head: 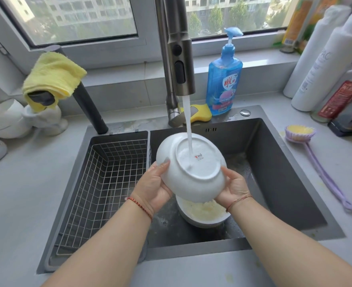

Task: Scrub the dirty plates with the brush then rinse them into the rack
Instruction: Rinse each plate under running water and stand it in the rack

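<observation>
Item: white plate (191, 168), frame centre, underside up under the tap stream (188, 129); our left hand (152, 187) and right hand (234, 187) grip its rim. Wire rack (100, 183), left: no plates. Soiled plate (202, 214) below awaits scrubbing; brush (301, 133) lies right.

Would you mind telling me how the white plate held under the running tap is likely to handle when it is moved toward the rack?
The plate is probably slippery: water streams over its glossy underside. It looks like stiff glazed ceramic, so likely fragile if dropped. The left hand and right hand hold opposite rims, suggesting moderate weight.
</observation>
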`<action>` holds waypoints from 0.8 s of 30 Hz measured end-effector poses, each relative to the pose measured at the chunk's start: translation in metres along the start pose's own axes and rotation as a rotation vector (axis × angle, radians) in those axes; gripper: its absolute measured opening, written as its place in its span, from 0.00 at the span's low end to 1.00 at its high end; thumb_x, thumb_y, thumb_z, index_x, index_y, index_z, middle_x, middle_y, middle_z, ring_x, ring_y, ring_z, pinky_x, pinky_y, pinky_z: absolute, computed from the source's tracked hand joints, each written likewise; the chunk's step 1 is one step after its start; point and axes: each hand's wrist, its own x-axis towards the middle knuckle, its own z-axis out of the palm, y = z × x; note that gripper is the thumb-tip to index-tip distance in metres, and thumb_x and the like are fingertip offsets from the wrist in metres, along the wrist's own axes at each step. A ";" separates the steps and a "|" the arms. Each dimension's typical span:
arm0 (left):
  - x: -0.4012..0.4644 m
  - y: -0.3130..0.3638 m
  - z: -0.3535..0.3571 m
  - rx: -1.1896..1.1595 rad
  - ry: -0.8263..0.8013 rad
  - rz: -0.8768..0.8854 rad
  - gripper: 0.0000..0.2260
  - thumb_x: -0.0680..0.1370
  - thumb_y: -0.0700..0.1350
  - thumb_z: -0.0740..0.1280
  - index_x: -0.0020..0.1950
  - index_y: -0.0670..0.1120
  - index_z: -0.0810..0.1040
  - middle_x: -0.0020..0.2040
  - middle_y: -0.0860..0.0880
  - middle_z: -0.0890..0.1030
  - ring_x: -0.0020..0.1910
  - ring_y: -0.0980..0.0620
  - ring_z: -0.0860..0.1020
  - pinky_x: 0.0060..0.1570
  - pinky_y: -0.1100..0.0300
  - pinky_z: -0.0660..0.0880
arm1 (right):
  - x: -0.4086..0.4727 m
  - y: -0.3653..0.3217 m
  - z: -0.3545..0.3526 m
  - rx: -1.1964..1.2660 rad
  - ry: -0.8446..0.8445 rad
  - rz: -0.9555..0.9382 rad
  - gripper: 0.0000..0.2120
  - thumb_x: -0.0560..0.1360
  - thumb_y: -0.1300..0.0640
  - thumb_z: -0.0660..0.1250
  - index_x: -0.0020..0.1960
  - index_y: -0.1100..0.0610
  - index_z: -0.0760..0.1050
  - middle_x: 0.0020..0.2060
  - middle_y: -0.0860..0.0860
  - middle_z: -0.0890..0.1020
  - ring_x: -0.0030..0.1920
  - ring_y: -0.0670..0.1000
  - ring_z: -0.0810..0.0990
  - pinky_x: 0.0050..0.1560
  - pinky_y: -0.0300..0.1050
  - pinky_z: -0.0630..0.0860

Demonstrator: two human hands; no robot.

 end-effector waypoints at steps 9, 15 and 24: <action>0.013 -0.034 0.002 0.215 0.198 -0.090 0.12 0.83 0.38 0.61 0.64 0.36 0.75 0.53 0.38 0.84 0.47 0.44 0.85 0.37 0.53 0.82 | -0.031 -0.014 -0.011 -0.013 0.296 -0.007 0.35 0.52 0.68 0.79 0.59 0.62 0.76 0.59 0.64 0.79 0.60 0.67 0.75 0.57 0.68 0.69; 0.012 -0.045 0.006 0.426 0.333 -0.204 0.14 0.83 0.42 0.62 0.68 0.40 0.73 0.55 0.42 0.82 0.51 0.45 0.81 0.44 0.50 0.82 | -0.041 -0.028 0.004 -0.315 0.315 -0.151 0.11 0.72 0.66 0.63 0.54 0.63 0.77 0.49 0.62 0.82 0.50 0.62 0.80 0.53 0.62 0.75; 0.023 -0.021 0.015 0.154 0.118 -0.247 0.31 0.75 0.67 0.65 0.68 0.47 0.71 0.64 0.37 0.77 0.60 0.36 0.78 0.59 0.34 0.74 | -0.046 0.027 0.027 -1.778 0.100 -0.690 0.06 0.69 0.59 0.67 0.43 0.54 0.81 0.32 0.50 0.81 0.34 0.50 0.78 0.35 0.35 0.68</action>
